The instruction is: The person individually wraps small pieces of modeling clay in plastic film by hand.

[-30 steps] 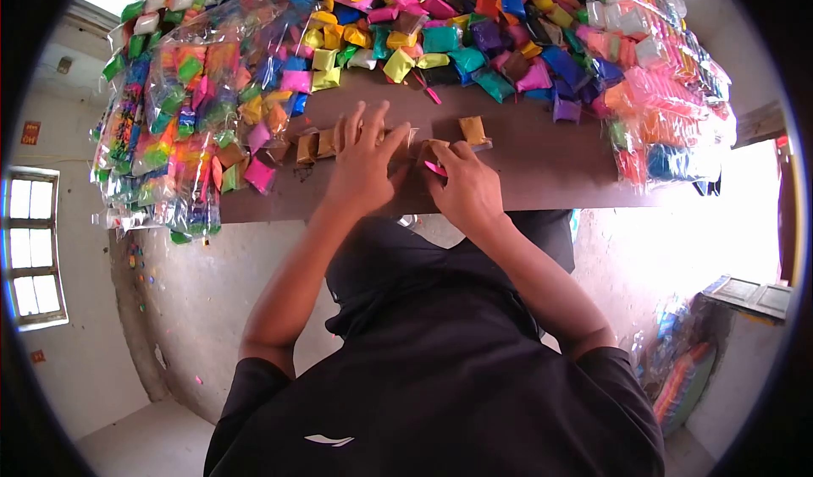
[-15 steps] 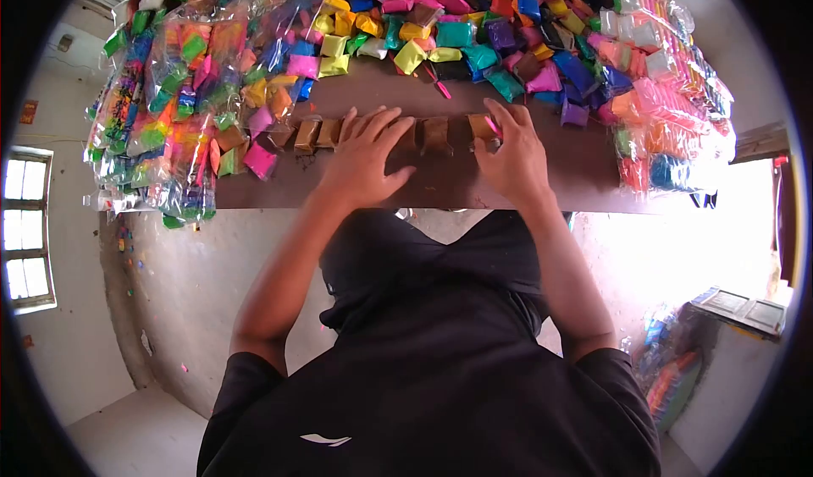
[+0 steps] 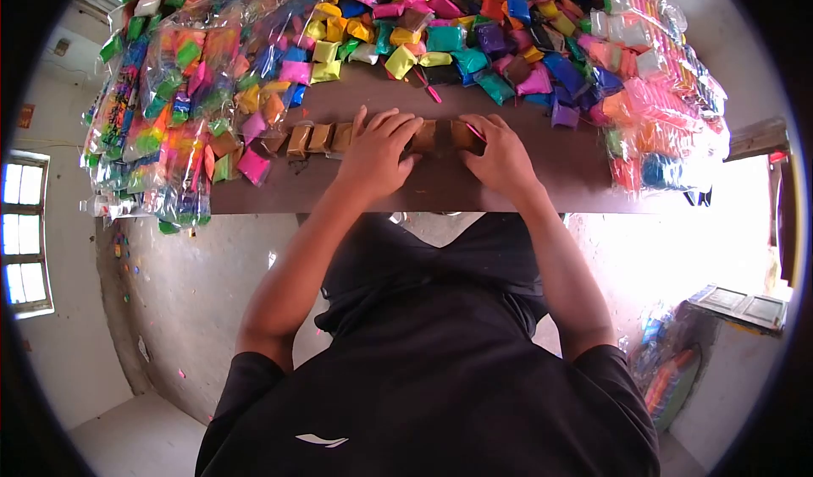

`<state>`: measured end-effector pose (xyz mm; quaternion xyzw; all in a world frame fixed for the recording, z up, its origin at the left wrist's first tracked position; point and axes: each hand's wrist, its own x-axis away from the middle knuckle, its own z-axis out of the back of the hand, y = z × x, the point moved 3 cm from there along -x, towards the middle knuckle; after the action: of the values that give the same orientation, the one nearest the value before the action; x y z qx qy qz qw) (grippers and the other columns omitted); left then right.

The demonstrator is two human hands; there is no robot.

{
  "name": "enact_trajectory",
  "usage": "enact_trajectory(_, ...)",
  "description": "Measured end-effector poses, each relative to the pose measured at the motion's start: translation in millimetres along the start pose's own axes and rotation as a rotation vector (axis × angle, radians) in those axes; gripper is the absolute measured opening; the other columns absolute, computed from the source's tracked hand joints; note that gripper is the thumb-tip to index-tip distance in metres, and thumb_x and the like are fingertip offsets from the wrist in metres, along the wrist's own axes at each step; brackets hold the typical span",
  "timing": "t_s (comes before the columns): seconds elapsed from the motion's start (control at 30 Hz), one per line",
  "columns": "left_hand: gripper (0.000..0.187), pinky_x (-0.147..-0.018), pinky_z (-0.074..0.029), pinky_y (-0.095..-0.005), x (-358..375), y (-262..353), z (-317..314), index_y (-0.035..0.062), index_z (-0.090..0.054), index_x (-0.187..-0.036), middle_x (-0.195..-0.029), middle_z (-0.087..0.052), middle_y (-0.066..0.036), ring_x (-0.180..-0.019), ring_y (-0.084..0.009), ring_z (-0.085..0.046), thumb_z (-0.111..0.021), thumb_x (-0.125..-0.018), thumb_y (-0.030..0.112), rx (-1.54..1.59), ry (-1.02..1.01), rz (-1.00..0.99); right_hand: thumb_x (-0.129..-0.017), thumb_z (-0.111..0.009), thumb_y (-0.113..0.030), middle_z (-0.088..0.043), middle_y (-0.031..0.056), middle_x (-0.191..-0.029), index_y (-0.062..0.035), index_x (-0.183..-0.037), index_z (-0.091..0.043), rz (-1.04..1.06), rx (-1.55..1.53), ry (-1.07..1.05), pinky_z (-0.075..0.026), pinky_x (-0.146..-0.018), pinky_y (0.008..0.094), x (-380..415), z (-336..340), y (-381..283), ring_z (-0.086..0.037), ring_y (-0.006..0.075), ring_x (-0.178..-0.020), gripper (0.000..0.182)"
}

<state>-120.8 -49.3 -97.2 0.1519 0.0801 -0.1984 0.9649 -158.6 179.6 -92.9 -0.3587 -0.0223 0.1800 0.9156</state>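
A row of small brown packets (image 3: 320,137) runs along the brown table. My left hand (image 3: 378,148) lies over the middle of the row, fingers stretched across the packets and hiding some of them. Its thumb is beside a brown packet (image 3: 424,136) at the hand's right. At the row's right end, my right hand (image 3: 501,157) has thumb and fingers closed around another brown packet (image 3: 461,136). A thin pink stick-like thing (image 3: 477,132) shows at the right fingers.
Colourful wrapped packets (image 3: 445,38) are heaped at the back of the table (image 3: 550,168). Clear bags of coloured packets stand at the left (image 3: 182,96) and right (image 3: 665,113). A pink stick (image 3: 433,93) lies before the heap. The table's front edge is near my lap.
My right hand has moved left with the brown packet, narrowing the gap to the row. My left hand has shifted slightly right, its thumb drawn closer to its fingers.
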Motion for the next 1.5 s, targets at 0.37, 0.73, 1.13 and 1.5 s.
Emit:
enact_trajectory(0.37,0.027,-0.100,-0.051,-0.0464,37,35,-1,0.0033,-0.069,-0.114,-0.126,-0.064,-0.018,-0.117,-0.0389,-0.063,-0.069,-0.088,0.002,0.289,0.351,0.004,-0.086,-0.067,-0.002,-0.064,0.0209,-0.130,-0.0083,-0.138,-0.062,-0.004,-0.105,0.090,-0.053,-0.096,0.0464,10,4,3,-0.065,0.0414,-0.110,0.052)
enact_trajectory(0.73,0.016,-0.089,-0.054,-0.0363,202,57,-53,0.0032,-0.070,-0.106,-0.107,-0.072,-0.013,-0.098,-0.0264,-0.070,-0.067,-0.092,0.012,0.811,-0.216,0.366,-0.085,-0.054,-0.001,-0.041,0.0339,-0.155,0.0086,-0.151,-0.042,0.509,0.174,-0.092,-0.027,-0.123,0.0574,110,-129,-91,-0.033,0.0476,-0.150,0.068)
enact_trajectory(1.13,0.055,-0.119,-0.034,-0.0538,72,108,-36,0.0068,-0.055,-0.144,-0.152,-0.050,-0.016,-0.143,-0.0351,-0.044,-0.068,-0.096,0.030,0.213,0.024,-0.324,-0.083,-0.055,0.007,-0.063,0.0221,-0.135,-0.0014,-0.131,-0.062,0.311,-0.597,-0.048,-0.050,-0.106,0.0458,81,-45,-102,-0.060,0.0401,-0.127,0.049)
enact_trajectory(1.5,0.023,-0.076,-0.053,-0.0456,164,13,87,0.0029,-0.070,-0.095,-0.095,-0.073,-0.013,-0.085,-0.0326,-0.068,-0.070,-0.097,0.025,-0.047,0.019,0.822,-0.100,-0.059,-0.004,-0.074,0.0097,-0.089,-0.0028,-0.103,-0.074,-0.085,-0.155,0.525,-0.054,-0.080,0.0289,11,81,50,-0.071,0.0181,-0.084,0.016)
